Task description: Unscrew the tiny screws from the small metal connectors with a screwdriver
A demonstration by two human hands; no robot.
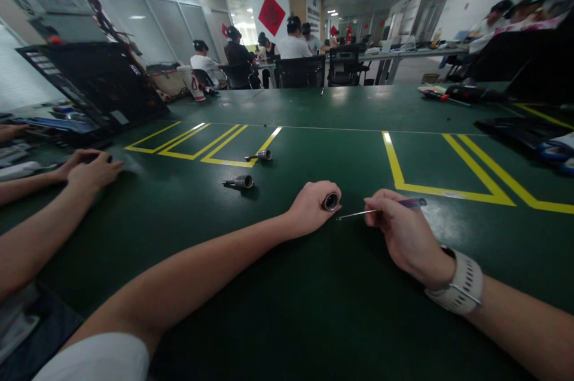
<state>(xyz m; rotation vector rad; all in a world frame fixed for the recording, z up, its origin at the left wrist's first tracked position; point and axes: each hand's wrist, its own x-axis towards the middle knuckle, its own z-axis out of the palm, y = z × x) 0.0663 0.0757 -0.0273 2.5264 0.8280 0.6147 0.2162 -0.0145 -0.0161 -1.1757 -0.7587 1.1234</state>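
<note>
My left hand [314, 209] is wrapped round a metal cylinder [330, 201], whose round open end faces me. To its right, my right hand [399, 228] pinches a thin screwdriver [412, 203] with a purplish clear handle. The metal shaft points left, its tip just short of the left hand and apart from the cylinder. Two similar metal parts lie on the green table [287, 285] to the left: one part [242, 182] nearer me, another part [263, 155] farther back over a yellow tape line.
Yellow tape [452, 194] marks boxes on the table. At the left edge are a co-worker's hands [92, 171] and a large black case [98, 85]. Red-handled tools [433, 94] lie back right, with blue scissors [553, 151] at the right edge. People sit beyond the table.
</note>
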